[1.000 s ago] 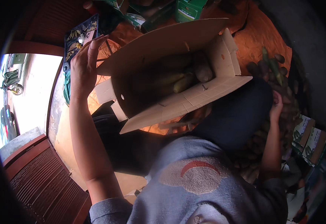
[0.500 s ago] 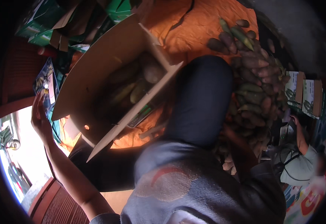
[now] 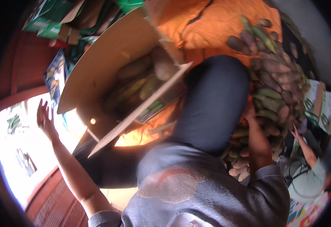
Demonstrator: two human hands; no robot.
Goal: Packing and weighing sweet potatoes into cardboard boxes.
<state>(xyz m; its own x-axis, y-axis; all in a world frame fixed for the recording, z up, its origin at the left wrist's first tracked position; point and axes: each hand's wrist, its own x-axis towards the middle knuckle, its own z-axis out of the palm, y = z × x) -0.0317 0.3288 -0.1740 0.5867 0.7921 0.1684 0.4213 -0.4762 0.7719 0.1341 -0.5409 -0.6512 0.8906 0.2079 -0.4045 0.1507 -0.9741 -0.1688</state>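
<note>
My left hand [image 3: 46,118] is raised at the left, its fingers stretched and apart, with nothing in it. It hangs beside an open cardboard box [image 3: 83,81] that leans by my legs. Inside the box lie several large, long brown and green fruits or tubers [image 3: 149,86], partly in shade. My right hand [image 3: 250,112] reaches down beside my raised knee, at the edge of a big pile of similar reddish-brown and green pieces [image 3: 273,75]. The knee hides its fingers, so I cannot tell whether it grips one.
An orange sheet [image 3: 218,19] lies beneath the box and pile. Green cartons [image 3: 50,19] stand at the far left, and white-and-green cartons [image 3: 320,108] at the right. Another person's arm [image 3: 305,145] reaches toward the pile from the right. Bright light enters at the left.
My left hand has shifted slightly lower, its fingers spreading more. My right forearm has come forward along the pile beside the knee. The whole view has swung a little.
</note>
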